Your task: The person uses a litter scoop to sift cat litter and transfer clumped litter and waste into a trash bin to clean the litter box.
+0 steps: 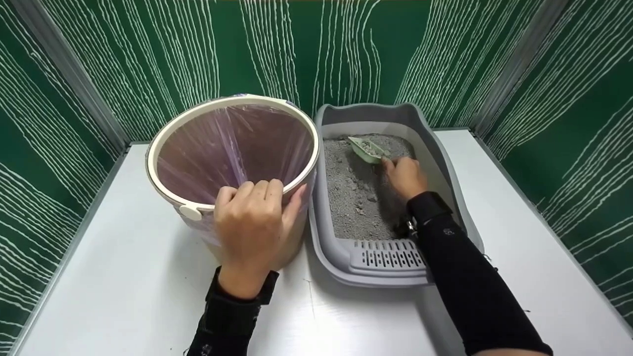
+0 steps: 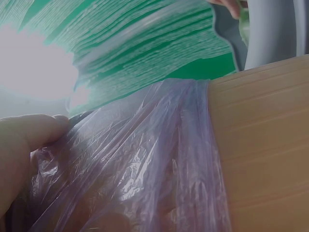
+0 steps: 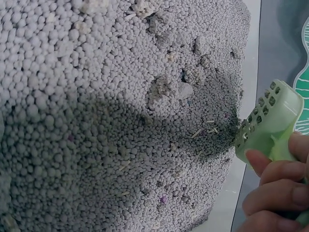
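My right hand [image 1: 406, 178] grips the handle of a pale green litter scoop [image 1: 365, 151], which carries some grey litter clumps. The scoop is over the far part of a grey litter box [image 1: 329, 247] filled with grey litter [image 1: 351, 212]. In the right wrist view the slotted scoop [image 3: 270, 121] is tilted above the pellets, fingers curled round its handle. My left hand [image 1: 252, 222] grips the near rim of a trash bin [image 1: 158, 183], lined with a thin purple plastic bag [image 2: 145, 159]. The bin's bottom inside cannot be made out.
Bin and litter box stand side by side on a white table [image 1: 123, 296]. Green walls [image 1: 346, 54] with white streaks enclose it at the back and sides. The litter holds several lumps [image 3: 164, 92]. A slotted step [image 1: 390, 257] forms the box's near end.
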`<state>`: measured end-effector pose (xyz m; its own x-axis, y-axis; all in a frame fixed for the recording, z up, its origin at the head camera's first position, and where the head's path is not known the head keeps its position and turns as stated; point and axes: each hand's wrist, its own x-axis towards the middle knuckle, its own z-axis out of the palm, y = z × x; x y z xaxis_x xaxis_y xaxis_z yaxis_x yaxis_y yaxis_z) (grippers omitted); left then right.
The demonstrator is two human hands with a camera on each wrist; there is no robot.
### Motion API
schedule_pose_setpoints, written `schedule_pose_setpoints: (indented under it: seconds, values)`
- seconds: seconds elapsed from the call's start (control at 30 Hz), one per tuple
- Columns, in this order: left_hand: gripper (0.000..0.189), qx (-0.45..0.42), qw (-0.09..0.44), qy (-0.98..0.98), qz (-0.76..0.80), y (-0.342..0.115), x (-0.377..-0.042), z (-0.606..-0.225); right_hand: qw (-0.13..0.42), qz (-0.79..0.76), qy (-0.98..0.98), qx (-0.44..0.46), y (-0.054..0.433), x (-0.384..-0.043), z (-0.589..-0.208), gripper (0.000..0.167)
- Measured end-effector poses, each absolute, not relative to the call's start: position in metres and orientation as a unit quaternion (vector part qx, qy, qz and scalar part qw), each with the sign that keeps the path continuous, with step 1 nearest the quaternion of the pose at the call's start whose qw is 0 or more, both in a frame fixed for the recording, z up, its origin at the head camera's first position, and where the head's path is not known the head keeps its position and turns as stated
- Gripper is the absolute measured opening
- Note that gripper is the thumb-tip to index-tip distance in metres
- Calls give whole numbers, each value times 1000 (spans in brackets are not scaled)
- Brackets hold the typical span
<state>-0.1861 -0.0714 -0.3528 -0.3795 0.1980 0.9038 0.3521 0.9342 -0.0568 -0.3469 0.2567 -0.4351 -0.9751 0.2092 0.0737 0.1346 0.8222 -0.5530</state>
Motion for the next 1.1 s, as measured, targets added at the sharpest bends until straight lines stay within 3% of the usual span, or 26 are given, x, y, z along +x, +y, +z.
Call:
schedule_pose_setpoints:
  seconds: [0.4, 0.63, 1.1]
  values:
    - [50, -169, 539, -822, -74, -71, -186, -353, 92, 281, -952, -82, 260, -343, -436, 53]
    - [50, -166, 532, -826, -80, -71, -186, -353, 62, 303, -948, -78, 261, -344, -424, 55]
    - [51, -165, 534, -825, -83, -71, -185, -355, 23, 262, -965, -12, 264, -332, -330, 44]
